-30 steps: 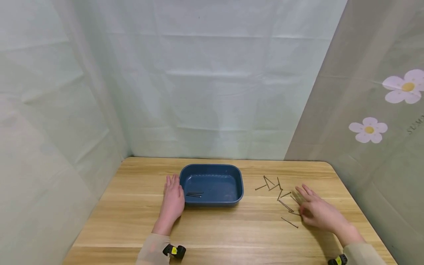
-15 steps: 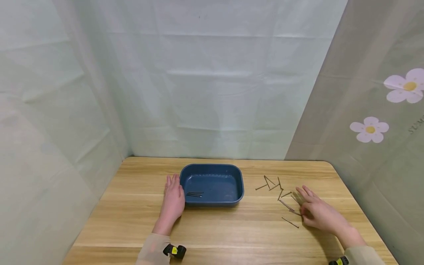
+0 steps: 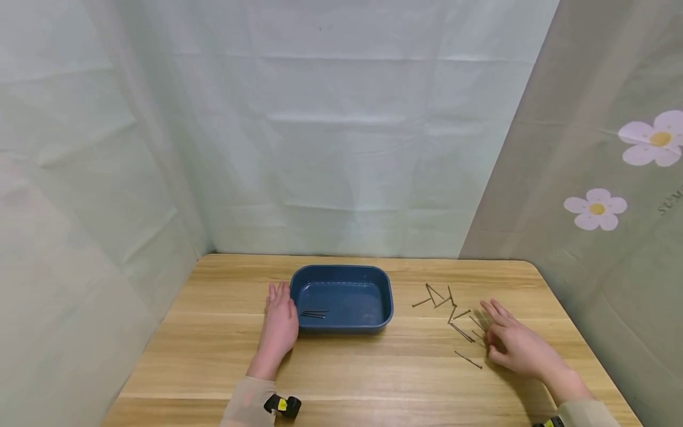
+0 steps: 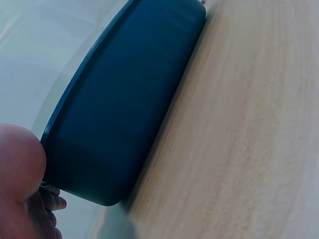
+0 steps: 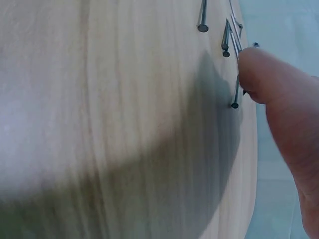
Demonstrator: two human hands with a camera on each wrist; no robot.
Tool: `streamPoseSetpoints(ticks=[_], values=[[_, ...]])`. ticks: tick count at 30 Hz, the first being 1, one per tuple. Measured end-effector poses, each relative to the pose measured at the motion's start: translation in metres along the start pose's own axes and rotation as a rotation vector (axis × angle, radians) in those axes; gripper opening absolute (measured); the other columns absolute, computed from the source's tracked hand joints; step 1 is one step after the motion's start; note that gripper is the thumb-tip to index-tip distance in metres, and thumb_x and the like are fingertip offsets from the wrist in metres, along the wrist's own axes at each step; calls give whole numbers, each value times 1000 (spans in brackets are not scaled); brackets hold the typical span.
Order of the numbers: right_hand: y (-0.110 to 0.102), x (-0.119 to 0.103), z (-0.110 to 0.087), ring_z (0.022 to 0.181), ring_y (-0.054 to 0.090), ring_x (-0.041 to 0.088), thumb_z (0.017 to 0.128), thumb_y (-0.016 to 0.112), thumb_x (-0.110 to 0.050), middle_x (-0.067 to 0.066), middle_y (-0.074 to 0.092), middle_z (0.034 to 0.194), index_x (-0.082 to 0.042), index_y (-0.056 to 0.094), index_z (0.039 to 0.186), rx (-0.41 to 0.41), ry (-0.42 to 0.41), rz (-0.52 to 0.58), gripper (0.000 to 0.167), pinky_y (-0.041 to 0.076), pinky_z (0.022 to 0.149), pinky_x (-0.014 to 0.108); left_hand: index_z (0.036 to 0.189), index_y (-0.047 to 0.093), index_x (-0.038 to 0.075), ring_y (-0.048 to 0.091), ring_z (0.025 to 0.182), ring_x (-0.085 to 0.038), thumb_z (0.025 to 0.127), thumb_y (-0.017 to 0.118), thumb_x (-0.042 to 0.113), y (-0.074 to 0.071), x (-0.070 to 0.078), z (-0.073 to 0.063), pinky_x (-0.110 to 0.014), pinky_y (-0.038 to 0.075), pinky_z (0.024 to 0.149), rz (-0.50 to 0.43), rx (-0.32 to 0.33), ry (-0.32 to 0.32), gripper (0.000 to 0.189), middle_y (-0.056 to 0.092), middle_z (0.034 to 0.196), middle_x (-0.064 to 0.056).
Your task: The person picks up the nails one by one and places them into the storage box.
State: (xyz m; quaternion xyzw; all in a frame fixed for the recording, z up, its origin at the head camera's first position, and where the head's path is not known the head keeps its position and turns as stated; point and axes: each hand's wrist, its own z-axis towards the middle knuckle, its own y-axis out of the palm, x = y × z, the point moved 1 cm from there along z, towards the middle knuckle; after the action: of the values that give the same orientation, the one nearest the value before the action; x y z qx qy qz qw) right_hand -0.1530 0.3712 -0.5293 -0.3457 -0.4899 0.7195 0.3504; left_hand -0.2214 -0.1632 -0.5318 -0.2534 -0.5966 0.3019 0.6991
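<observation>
My left hand (image 3: 280, 323) lies along the left end of a blue rectangular tray (image 3: 386, 308), its fingers extended. In the left wrist view the thumb touches the rim of the tray (image 4: 114, 94). A few dark nails (image 3: 313, 314) lie inside the tray at its left. At the right, my right hand (image 3: 520, 347) pinches a thin nail (image 3: 478, 338) between thumb and index finger, the other fingers held out. The right wrist view shows the thumb close over several nails, and it hides part of them; one nail (image 5: 203, 17) lies apart.
Several loose nails (image 3: 461, 332) lie scattered on the wooden table (image 3: 341, 379) between the tray and my right hand, some crossing each other. One nail (image 3: 468, 359) lies nearer the front. Pale curtains (image 3: 341, 148) close off the back and sides.
My right hand has shifted slightly right, and the nail at its fingertips has turned and come away from the nails beside it. The left hand and the tray stay put.
</observation>
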Motion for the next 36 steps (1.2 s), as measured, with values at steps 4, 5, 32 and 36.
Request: streamPoseSetpoints(ticks=[4, 5, 32, 36], values=[[-3, -3, 2, 157, 32, 43, 77, 76, -8, 28, 45, 162, -25, 55, 81, -13, 28, 16, 27, 11, 117, 6, 156, 33, -20, 11, 159, -53, 112, 38, 5, 1, 0, -1, -66, 12, 128, 0, 4, 10, 51, 29, 167, -36], [-4, -3, 3, 158, 30, 41, 78, 76, -8, 27, 45, 163, -25, 54, 81, -12, 34, 16, 28, 15, 115, 6, 156, 33, -20, 11, 159, -54, 112, 38, 4, 1, 0, -1, -66, 12, 128, -1, 10, 13, 51, 29, 166, -37], [0, -34, 34, 157, 32, 43, 94, 74, -13, 18, 38, 170, -24, 61, 91, -16, 77, 78, 17, 26, 123, 30, 158, 31, -19, 9, 161, -50, 113, 36, 6, 0, 1, -2, -64, 11, 129, -24, 1, -2, 51, 26, 168, -35], [4, -41, 40, 158, 30, 40, 93, 76, -11, 18, 37, 170, -27, 59, 90, -11, 86, 96, 23, 25, 124, 31, 157, 31, -20, 9, 160, -51, 113, 36, 5, 0, 0, -1, -64, 10, 129, -24, 0, -1, 51, 26, 168, -35]])
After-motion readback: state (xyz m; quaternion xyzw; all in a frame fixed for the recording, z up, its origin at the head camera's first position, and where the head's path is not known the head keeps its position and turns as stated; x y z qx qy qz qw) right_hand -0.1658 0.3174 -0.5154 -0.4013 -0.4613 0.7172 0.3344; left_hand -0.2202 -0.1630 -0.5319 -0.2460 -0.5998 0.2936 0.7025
